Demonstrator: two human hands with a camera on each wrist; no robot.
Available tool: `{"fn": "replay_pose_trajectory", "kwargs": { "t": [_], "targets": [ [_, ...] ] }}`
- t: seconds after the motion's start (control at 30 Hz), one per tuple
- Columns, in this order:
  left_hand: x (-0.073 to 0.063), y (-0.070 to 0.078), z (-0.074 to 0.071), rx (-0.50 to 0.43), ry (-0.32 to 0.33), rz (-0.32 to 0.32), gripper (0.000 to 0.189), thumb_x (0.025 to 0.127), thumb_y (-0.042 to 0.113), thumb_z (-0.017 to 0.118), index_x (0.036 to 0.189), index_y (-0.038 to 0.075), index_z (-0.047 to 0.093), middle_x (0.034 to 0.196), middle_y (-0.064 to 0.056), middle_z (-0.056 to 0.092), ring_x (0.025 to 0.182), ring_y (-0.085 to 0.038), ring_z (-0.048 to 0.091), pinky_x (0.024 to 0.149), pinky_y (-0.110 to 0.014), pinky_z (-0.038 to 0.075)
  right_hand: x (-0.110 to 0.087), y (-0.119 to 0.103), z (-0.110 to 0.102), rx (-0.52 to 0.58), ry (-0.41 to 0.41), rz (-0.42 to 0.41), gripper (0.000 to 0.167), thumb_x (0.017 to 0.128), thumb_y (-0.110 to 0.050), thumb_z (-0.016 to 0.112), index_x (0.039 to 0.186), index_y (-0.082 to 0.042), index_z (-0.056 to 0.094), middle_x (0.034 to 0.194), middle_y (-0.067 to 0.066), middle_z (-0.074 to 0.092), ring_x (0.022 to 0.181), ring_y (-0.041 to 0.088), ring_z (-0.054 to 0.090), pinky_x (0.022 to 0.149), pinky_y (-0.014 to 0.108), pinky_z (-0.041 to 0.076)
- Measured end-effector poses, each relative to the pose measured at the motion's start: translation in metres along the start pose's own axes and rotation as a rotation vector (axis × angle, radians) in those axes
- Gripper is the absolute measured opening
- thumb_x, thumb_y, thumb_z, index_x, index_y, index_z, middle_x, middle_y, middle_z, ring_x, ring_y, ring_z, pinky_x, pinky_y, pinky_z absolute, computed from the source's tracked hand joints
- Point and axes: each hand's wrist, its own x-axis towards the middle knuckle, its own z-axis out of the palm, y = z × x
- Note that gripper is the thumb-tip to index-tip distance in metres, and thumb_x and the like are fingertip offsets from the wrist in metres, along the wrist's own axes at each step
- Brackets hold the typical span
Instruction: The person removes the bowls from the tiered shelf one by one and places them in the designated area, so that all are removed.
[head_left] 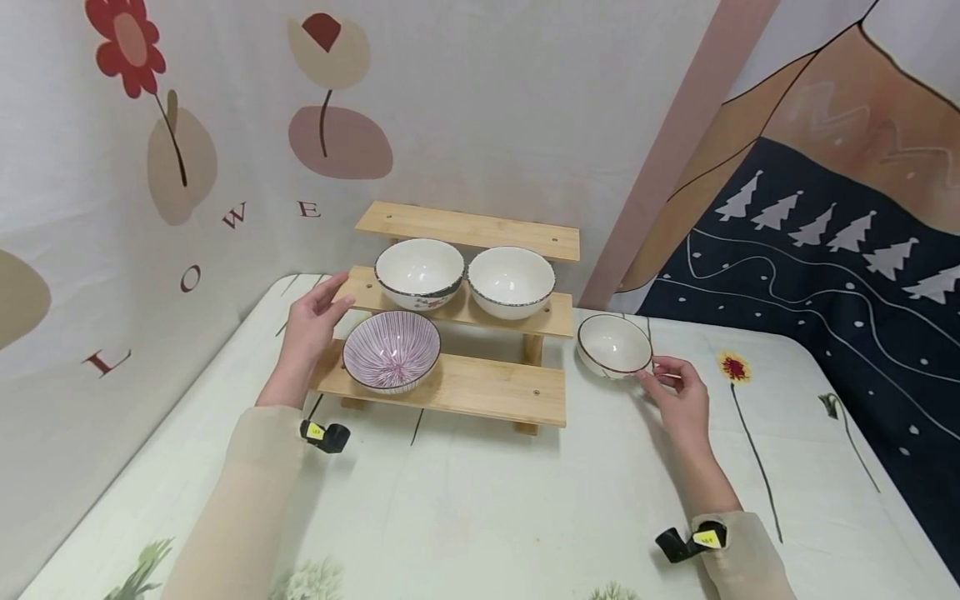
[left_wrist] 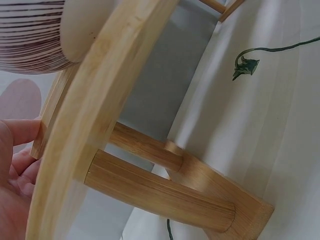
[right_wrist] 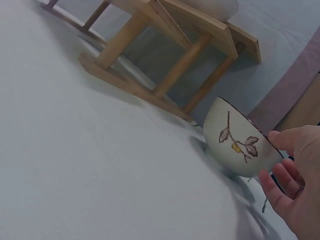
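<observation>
At the left end of a three-tier wooden stand [head_left: 487, 387], my left hand [head_left: 306, 333] holds the middle board's edge between thumb and fingers. In the left wrist view the thumb lies on that board [left_wrist: 47, 122]. My right hand [head_left: 686, 404] pinches the rim of a small cream bowl [head_left: 613, 346] just right of the stand. A twig with brown leaves and yellow berries decorates this bowl's side [right_wrist: 235, 145]. Whether its base touches the table, I cannot tell. Two white bowls, one left [head_left: 420, 271] and one right [head_left: 512, 279], stand on the middle tier. A purple-striped bowl [head_left: 392, 350] sits on the lowest tier's left part.
The stand's top board [head_left: 468, 229] carries nothing. A pale floral cloth [head_left: 480, 508] covers the table. Behind the stand hangs a printed curtain [head_left: 510, 108], and a dark panel with white trees [head_left: 810, 242] is at the right.
</observation>
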Motion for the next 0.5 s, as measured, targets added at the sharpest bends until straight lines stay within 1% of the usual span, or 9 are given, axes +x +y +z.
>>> {"fn": "replay_pose_trajectory", "kwargs": {
  "t": [0.2, 0.37, 0.5],
  "targets": [
    [0.0015, -0.001, -0.0003, 0.0, -0.006, 0.006, 0.055, 0.103, 0.029, 0.054, 0.155, 0.017, 0.037, 0.164, -0.004, 0.029, 0.152, -0.026, 0.028, 0.127, -0.043, 0.027, -0.0004, -0.003, -0.0004, 0.071, -0.014, 0.006, 0.036, 0.092, -0.008, 0.069, 0.125, 0.001, 0.057, 0.082, -0.019, 0.056, 0.075, -0.005, 0.058, 0.07, 0.009, 0.058],
    [0.001, -0.0006, -0.0003, -0.009, -0.015, 0.019, 0.055, 0.103, 0.028, 0.054, 0.155, 0.017, 0.037, 0.164, -0.005, 0.029, 0.152, -0.026, 0.027, 0.128, -0.042, 0.025, -0.0011, -0.0054, 0.0006, 0.139, -0.028, 0.008, 0.035, 0.092, -0.004, 0.068, 0.125, 0.003, 0.055, 0.078, -0.017, 0.058, 0.073, -0.004, 0.059, 0.072, 0.011, 0.06],
    [0.0002, -0.0004, -0.0007, 0.002, -0.021, 0.019, 0.056, 0.104, 0.029, 0.053, 0.155, 0.017, 0.036, 0.164, -0.005, 0.027, 0.153, -0.026, 0.025, 0.128, -0.043, 0.025, -0.0029, -0.0084, 0.0017, 0.146, -0.034, 0.0, 0.034, 0.093, -0.003, 0.067, 0.124, 0.003, 0.055, 0.078, -0.017, 0.059, 0.072, -0.003, 0.06, 0.072, 0.012, 0.06]
  ]
}}
